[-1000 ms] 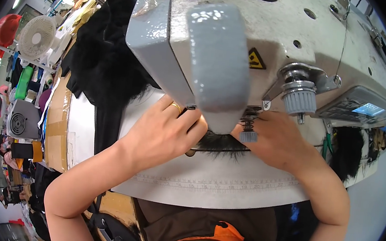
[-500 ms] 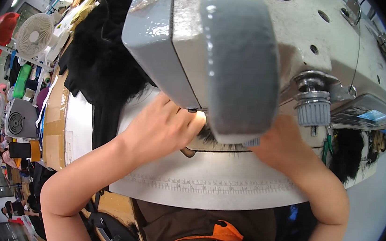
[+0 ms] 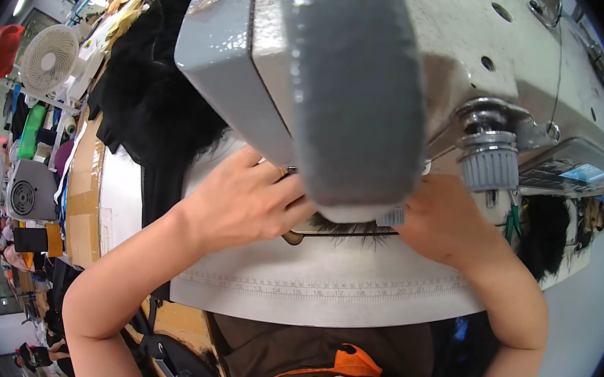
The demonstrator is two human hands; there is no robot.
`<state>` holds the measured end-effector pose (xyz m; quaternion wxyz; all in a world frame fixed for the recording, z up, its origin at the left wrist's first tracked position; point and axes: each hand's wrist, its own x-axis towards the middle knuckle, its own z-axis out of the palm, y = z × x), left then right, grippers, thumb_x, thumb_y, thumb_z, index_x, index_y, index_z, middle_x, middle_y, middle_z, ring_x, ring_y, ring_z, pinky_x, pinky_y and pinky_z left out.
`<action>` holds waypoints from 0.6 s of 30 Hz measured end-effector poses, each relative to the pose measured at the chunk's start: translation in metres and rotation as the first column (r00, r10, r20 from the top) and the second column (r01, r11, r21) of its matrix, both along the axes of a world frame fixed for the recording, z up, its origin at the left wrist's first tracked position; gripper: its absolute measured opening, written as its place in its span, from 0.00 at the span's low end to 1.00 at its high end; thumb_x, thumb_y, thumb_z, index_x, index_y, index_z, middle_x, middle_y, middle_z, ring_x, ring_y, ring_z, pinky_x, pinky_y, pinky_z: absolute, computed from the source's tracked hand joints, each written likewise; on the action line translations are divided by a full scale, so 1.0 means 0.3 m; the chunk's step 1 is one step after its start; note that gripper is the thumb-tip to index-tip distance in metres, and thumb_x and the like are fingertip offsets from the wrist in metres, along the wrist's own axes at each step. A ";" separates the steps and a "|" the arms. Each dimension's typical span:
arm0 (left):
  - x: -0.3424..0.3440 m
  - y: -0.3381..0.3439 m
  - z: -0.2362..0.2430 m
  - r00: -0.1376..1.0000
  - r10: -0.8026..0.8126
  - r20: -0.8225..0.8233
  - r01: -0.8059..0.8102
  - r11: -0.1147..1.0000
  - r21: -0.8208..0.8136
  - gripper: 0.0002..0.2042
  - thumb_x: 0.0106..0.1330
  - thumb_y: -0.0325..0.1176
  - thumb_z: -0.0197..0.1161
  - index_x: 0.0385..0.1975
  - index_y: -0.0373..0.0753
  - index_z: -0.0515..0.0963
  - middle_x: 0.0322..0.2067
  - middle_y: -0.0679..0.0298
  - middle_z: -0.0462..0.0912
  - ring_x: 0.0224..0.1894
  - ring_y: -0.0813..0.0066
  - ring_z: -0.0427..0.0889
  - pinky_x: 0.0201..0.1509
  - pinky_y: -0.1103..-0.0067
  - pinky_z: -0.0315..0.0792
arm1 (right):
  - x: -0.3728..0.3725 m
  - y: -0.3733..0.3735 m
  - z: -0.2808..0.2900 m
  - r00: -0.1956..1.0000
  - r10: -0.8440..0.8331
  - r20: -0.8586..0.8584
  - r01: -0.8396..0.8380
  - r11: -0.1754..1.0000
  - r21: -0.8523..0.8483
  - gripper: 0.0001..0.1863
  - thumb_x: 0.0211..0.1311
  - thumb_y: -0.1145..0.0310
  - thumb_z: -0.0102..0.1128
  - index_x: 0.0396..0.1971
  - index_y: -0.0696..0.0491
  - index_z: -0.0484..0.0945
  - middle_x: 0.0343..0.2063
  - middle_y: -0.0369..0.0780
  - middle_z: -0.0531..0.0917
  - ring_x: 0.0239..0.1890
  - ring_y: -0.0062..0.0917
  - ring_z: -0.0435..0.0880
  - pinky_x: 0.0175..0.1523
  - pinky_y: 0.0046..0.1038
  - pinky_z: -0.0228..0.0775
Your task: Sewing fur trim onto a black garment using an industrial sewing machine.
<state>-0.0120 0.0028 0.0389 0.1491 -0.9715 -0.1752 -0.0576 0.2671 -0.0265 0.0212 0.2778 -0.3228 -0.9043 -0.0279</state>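
A grey-white sewing machine (image 3: 371,93) fills the upper middle, its blurred grey front part hanging between my hands. My left hand (image 3: 245,201) lies at the left of the needle area with fingers bent; its fingertips are hidden behind the machine head, and so is whatever they press on. My right hand (image 3: 442,218) is bent inward on the other side, its fingers mostly hidden. A strip of black fur (image 3: 346,228) shows low between the hands on the machine bed. Beside the right hand sits a small grey ribbed piece (image 3: 391,217).
The white bed plate (image 3: 326,305) carries a printed ruler along its near edge. Black fur fabric (image 3: 154,85) is heaped at left. Green-handled snippers (image 3: 514,219) and another black fur piece (image 3: 542,232) lie at right. A white fan (image 3: 49,60) and other people are beyond, at left.
The machine sits slightly farther left and higher in the picture. My left hand's fingers have shifted a little and spread slightly; the right hand stays nearly in place.
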 end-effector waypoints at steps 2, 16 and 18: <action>0.004 -0.002 0.008 0.998 -0.049 0.036 0.048 0.999 0.019 0.14 0.51 0.35 0.62 0.38 0.43 0.84 0.45 0.66 0.82 0.52 0.67 0.79 0.63 0.64 0.71 | 0.001 -0.003 0.003 1.000 0.015 0.006 -0.014 1.000 -0.018 0.06 0.53 0.69 0.62 0.30 0.51 0.77 0.32 0.33 0.79 0.38 0.25 0.84 0.31 0.31 0.78; -0.012 -0.030 0.008 0.999 -0.034 -0.036 0.038 0.993 0.113 0.18 0.54 0.33 0.64 0.45 0.36 0.86 0.39 0.68 0.81 0.47 0.69 0.78 0.64 0.66 0.71 | 0.002 -0.029 -0.015 0.996 0.001 0.089 0.013 0.987 -0.157 0.15 0.54 0.67 0.72 0.43 0.50 0.85 0.43 0.38 0.86 0.49 0.37 0.84 0.53 0.40 0.74; -0.012 -0.028 0.011 0.998 -0.037 -0.043 0.043 0.991 0.129 0.18 0.56 0.33 0.64 0.46 0.34 0.86 0.39 0.68 0.81 0.47 0.68 0.78 0.64 0.66 0.72 | 0.001 -0.033 -0.012 0.995 -0.018 0.097 0.030 0.991 -0.132 0.15 0.53 0.68 0.73 0.42 0.50 0.86 0.44 0.37 0.86 0.49 0.37 0.84 0.53 0.40 0.75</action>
